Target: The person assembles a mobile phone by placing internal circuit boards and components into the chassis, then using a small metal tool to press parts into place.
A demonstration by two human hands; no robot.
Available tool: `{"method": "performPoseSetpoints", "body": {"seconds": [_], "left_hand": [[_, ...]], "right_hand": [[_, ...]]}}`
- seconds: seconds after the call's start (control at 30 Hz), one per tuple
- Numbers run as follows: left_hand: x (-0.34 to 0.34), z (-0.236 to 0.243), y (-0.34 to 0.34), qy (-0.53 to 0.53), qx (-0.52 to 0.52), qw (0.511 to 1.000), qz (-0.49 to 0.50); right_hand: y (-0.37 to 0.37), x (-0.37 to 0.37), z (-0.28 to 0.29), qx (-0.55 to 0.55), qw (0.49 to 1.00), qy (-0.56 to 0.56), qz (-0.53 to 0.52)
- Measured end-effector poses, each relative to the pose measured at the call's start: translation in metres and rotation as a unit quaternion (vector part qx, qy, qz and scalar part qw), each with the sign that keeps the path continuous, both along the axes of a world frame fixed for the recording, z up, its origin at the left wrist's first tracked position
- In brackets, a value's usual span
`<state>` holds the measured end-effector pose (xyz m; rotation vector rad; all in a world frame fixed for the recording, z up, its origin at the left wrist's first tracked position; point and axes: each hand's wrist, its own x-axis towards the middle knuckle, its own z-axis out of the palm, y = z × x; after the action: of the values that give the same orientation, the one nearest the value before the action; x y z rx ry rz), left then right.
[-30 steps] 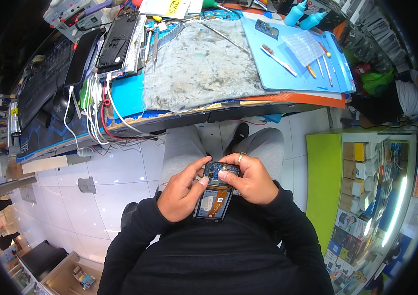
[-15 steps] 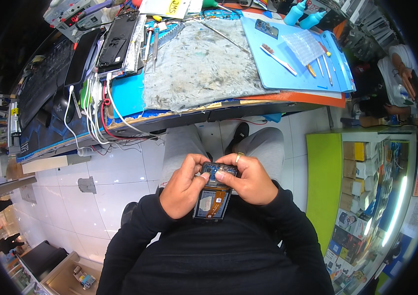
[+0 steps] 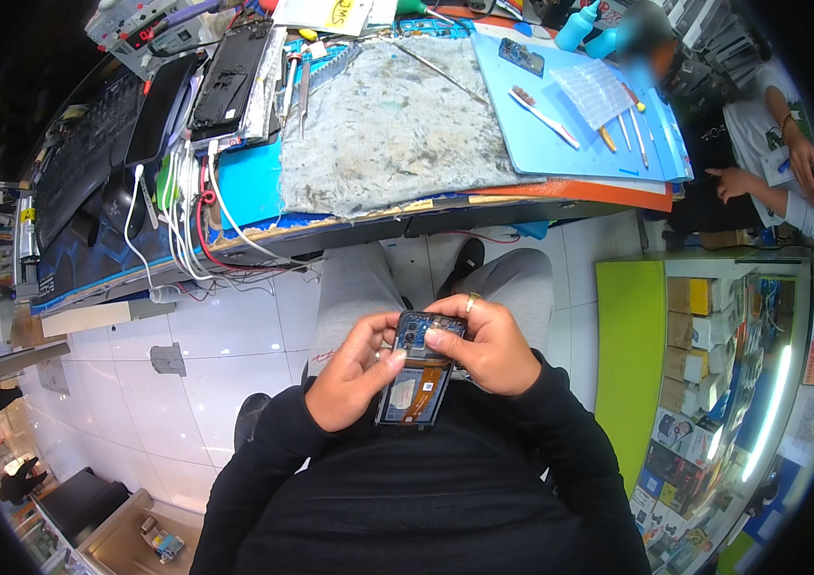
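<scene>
Above my lap I hold an opened smartphone [image 3: 412,395], its back off and the insides facing up. A dark circuit board with a camera module fills its far end, and a battery crossed by an orange-brown flex cable lies in the near end. My left hand [image 3: 357,372] grips the phone's left edge, thumb beside the board. My right hand [image 3: 485,347], with a ring on one finger, is closed on the far right corner, its thumb pressing on the circuit board. The fingertips under the phone are hidden.
Ahead is a workbench with a stained grey cloth [image 3: 378,134]. Right of it, a blue mat [image 3: 546,158] bears a toothbrush [image 3: 543,117] and tools. Phones [image 3: 229,81] and cables [image 3: 177,216] crowd the left. A glass display case [image 3: 713,383] stands right; a person [image 3: 771,144] is beyond.
My left thumb has slid off the circuit board toward the phone's left edge, baring more of the board. My right thumb stays on it. The person at the far right has moved.
</scene>
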<state>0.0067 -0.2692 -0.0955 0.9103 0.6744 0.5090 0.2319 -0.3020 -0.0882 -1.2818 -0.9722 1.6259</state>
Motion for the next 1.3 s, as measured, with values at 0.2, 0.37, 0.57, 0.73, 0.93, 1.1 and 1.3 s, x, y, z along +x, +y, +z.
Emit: {"method": "performPoseSetpoints", "body": {"seconds": [0.2,0.37,0.57,0.73,0.93,1.1,1.3], "left_hand": [[0.011,-0.039,-0.014,-0.303,-0.344,0.881,-0.115],[0.020,-0.051,-0.014,-0.371,-0.406,0.827,-0.117],[0.041,-0.055,-0.022,-0.550,-0.472,0.677,-0.128],[0.059,-0.048,-0.021,-0.645,-0.396,0.634,-0.157],[0.053,-0.054,-0.020,-0.651,-0.358,0.659,-0.122],[0.030,-0.043,-0.013,-0.494,-0.339,0.800,-0.007],[0.002,-0.065,0.005,-0.347,-0.281,0.888,0.108]], "right_hand": [[0.009,0.011,-0.003,-0.039,0.995,0.091,0.002],[0.020,0.018,-0.007,-0.003,0.989,0.145,0.009],[0.031,-0.005,0.003,-0.022,0.979,0.190,0.069],[0.045,-0.019,-0.001,0.031,0.962,0.242,0.120],[0.053,-0.020,-0.030,0.069,0.943,0.296,0.133],[0.044,-0.026,-0.005,0.039,0.962,0.266,0.047],[0.008,-0.017,0.034,-0.004,0.998,0.068,0.012]]}}
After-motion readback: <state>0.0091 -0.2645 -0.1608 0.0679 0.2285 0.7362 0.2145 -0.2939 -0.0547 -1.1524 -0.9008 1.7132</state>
